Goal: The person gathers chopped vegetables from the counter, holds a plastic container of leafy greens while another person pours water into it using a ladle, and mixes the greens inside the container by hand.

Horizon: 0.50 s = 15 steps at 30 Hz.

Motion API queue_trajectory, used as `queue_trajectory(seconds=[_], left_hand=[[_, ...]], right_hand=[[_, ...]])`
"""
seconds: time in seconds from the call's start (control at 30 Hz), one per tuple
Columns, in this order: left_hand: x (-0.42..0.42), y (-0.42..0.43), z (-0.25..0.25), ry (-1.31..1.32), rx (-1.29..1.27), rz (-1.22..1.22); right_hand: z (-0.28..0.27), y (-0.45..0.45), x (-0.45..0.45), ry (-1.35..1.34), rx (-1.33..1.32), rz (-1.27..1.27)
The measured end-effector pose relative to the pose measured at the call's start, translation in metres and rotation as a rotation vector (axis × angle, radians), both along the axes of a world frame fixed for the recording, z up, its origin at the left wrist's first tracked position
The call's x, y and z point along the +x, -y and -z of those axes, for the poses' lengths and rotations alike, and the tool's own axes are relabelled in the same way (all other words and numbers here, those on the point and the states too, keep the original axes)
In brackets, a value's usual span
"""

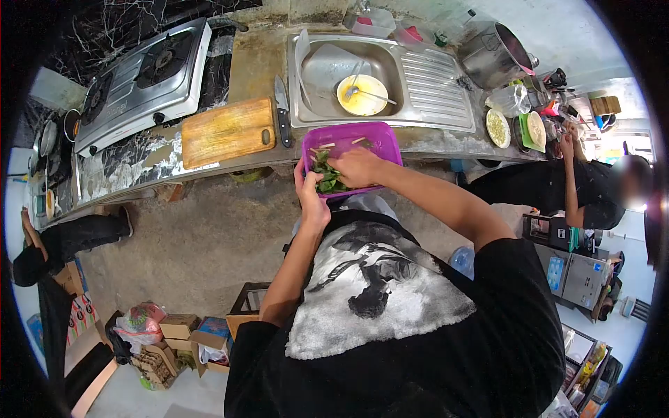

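Note:
A purple plastic basin is at the counter's front edge, close to my body. Dark green leafy vegetables lie in its near left part, with a few pale stem pieces behind them. My left hand is closed at the basin's near left corner, its thumb by the leaves and its fingers along the outer wall. Reaching in from the right, my right hand has its fingers curled into the leaves, and its fingertips are partly hidden.
Behind the basin is a steel sink holding a yellow-stained bowl with a spoon. A cutting board, a knife and a gas stove are left. A large pot stands right. Other people are at both sides.

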<state>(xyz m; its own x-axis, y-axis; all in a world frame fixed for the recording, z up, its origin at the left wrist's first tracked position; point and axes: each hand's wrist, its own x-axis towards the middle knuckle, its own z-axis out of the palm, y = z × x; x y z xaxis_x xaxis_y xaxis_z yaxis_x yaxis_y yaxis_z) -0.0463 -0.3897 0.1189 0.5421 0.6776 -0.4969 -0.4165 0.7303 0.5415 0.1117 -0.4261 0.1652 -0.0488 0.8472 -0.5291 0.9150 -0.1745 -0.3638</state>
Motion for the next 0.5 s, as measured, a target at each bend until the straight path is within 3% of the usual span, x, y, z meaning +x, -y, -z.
queue_trajectory(seconds=[0.1, 0.17, 0.23, 0.3, 0.5], left_hand=[[0.000, -0.002, 0.008, 0.009, 0.095, -0.025], [-0.003, -0.003, 0.006, 0.030, 0.072, -0.030], [-0.004, -0.004, 0.005, 0.055, 0.052, -0.032], [-0.004, -0.003, 0.005, 0.023, 0.074, -0.051], [-0.004, 0.000, 0.000, 0.022, 0.166, 0.014]], right_hand=[[-0.017, -0.015, 0.006, 0.155, -0.142, -0.100], [-0.010, -0.011, 0.013, 0.124, 0.353, -0.130], [-0.008, -0.011, 0.013, 0.062, 0.309, -0.120], [-0.014, -0.008, 0.012, 0.017, 0.517, -0.324], [0.015, -0.009, 0.022, 0.096, 0.454, -0.577]])
